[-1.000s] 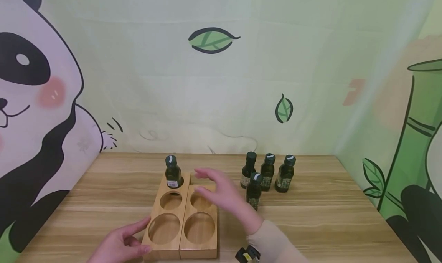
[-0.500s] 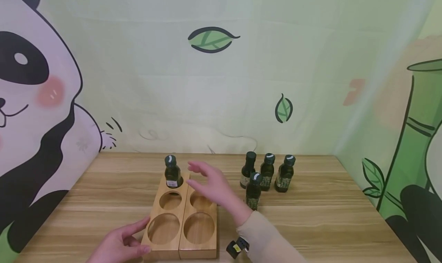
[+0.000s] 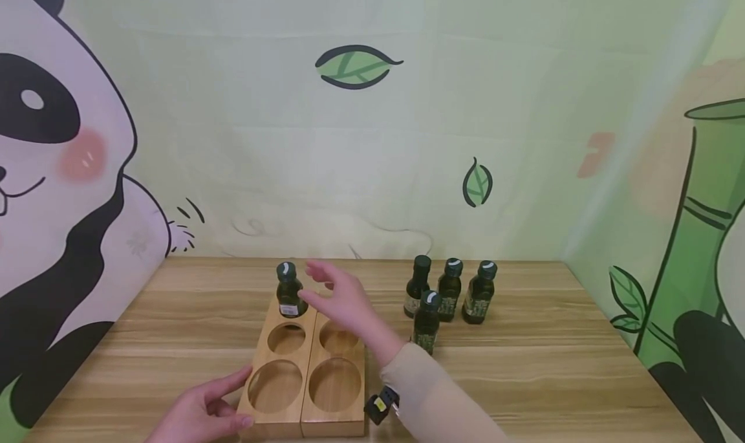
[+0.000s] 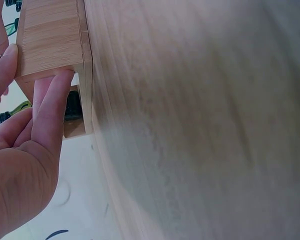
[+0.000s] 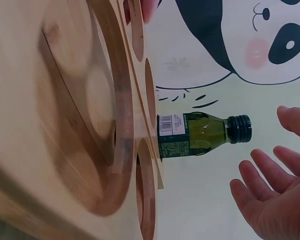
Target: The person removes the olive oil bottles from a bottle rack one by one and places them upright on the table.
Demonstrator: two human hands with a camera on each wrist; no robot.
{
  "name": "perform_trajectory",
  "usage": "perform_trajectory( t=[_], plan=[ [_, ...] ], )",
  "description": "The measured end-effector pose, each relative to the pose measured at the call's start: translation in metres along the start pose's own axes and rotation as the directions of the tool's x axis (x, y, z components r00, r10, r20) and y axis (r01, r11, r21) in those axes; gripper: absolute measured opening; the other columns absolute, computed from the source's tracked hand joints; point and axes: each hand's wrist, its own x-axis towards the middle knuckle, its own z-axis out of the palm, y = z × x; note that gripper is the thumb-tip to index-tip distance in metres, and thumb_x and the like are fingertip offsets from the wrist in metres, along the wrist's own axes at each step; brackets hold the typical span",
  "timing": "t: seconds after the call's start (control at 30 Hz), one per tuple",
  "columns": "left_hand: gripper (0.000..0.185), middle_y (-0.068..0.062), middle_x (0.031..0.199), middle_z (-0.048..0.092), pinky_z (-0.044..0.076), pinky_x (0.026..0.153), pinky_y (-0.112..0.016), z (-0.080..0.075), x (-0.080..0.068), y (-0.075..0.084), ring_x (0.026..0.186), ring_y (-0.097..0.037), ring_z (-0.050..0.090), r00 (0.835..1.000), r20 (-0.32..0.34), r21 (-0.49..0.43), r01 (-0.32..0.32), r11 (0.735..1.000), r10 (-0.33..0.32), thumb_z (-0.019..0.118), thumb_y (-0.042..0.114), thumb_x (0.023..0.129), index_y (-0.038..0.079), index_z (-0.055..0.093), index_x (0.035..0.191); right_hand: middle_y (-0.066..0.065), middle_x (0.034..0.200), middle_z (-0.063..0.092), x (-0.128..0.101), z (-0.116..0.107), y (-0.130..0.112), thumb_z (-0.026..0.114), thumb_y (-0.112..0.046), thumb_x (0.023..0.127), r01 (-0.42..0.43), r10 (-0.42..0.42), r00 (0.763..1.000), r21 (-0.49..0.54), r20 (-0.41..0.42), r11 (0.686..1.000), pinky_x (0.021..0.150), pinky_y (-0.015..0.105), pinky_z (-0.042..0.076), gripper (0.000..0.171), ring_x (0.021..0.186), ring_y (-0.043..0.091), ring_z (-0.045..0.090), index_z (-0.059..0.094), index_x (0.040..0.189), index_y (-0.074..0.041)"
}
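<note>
A dark green glass bottle (image 3: 288,294) with a black cap stands upright in the far-left hole of a wooden holder (image 3: 334,426). This holder is two blocks side by side with round holes. My right hand (image 3: 343,302) is beside the bottle, fingers spread and relaxed. In the right wrist view a gap shows between that hand (image 5: 277,202) and the bottle (image 5: 192,134). My left hand (image 3: 200,409) holds the holder's near-left corner, thumb on the front face. The left wrist view shows its fingers (image 4: 52,112) against the adjoining side. My right arm hides part of the right block.
To the right of the holder stand several more dark bottles (image 3: 478,297); one bottle (image 3: 427,326) is nearer, close to my right forearm. The wood-grain table (image 3: 553,365) ends at a backdrop (image 3: 524,107) printed with a panda and leaves.
My right hand has moved left and away from me, from over the right block to beside the bottle in the holder. My left hand and the bottles stay put.
</note>
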Motion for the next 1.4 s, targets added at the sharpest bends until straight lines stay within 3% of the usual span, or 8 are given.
perform_trajectory(
  t=[0.33, 0.57, 0.7, 0.93, 1.4],
  plan=[
    [0.092, -0.011, 0.079, 0.071, 0.052, 0.060, -0.029, 0.001, 0.000, 0.000, 0.074, -0.022, 0.067, 1.000, -0.004, 0.002, -0.005, 1.000, 0.005, 0.087, 0.029, 0.076, -0.006, 0.039, 0.147, 0.008, 0.136, 0.059, 0.014, 0.011, 0.005, 0.073, -0.025, 0.093, -0.057, 0.058, 0.998, 0.062, -0.013, 0.996, 0.102, 0.040, 0.043, 0.057, 0.124, 0.022, 0.055, 0.051, 0.144, -0.011],
    [0.093, -0.012, 0.080, 0.071, 0.052, 0.062, -0.029, 0.000, 0.000, -0.001, 0.074, -0.022, 0.068, 1.000, 0.007, -0.007, -0.023, 1.000, 0.023, 0.087, 0.028, 0.077, -0.008, 0.037, 0.146, 0.006, 0.137, 0.058, 0.020, 0.015, 0.006, 0.074, -0.028, 0.091, -0.136, 0.139, 0.990, 0.079, -0.024, 0.987, 0.086, 0.035, 0.052, 0.061, 0.123, 0.027, 0.054, 0.050, 0.145, -0.014],
    [0.094, -0.012, 0.080, 0.071, 0.053, 0.061, -0.029, 0.000, 0.000, -0.001, 0.075, -0.022, 0.068, 1.000, 0.006, -0.013, -0.023, 1.000, 0.024, 0.087, 0.030, 0.076, -0.007, 0.037, 0.147, 0.005, 0.137, 0.058, 0.023, 0.019, 0.010, 0.075, -0.030, 0.090, -0.164, 0.167, 0.986, 0.097, -0.026, 0.982, 0.084, 0.036, 0.053, 0.062, 0.124, 0.026, 0.053, 0.050, 0.145, -0.015],
    [0.095, -0.013, 0.080, 0.071, 0.053, 0.061, -0.030, 0.000, 0.000, -0.001, 0.075, -0.023, 0.068, 1.000, 0.011, -0.021, -0.021, 1.000, 0.022, 0.087, 0.030, 0.076, -0.008, 0.037, 0.147, 0.002, 0.135, 0.059, 0.029, 0.027, 0.019, 0.075, -0.032, 0.089, -0.200, 0.206, 0.978, 0.118, -0.035, 0.973, 0.091, 0.040, 0.050, 0.062, 0.124, 0.024, 0.053, 0.051, 0.145, -0.017],
    [0.089, -0.012, 0.079, 0.071, 0.052, 0.060, -0.029, 0.000, -0.001, 0.000, 0.073, -0.021, 0.068, 0.999, 0.008, -0.008, -0.039, 0.999, 0.039, 0.085, 0.025, 0.079, -0.008, 0.038, 0.146, 0.008, 0.132, 0.062, 0.035, 0.036, 0.017, 0.074, -0.024, 0.091, -0.172, 0.178, 0.984, 0.208, -0.014, 0.963, 0.100, 0.044, 0.044, 0.055, 0.123, 0.026, 0.056, 0.054, 0.142, -0.016]
  ],
)
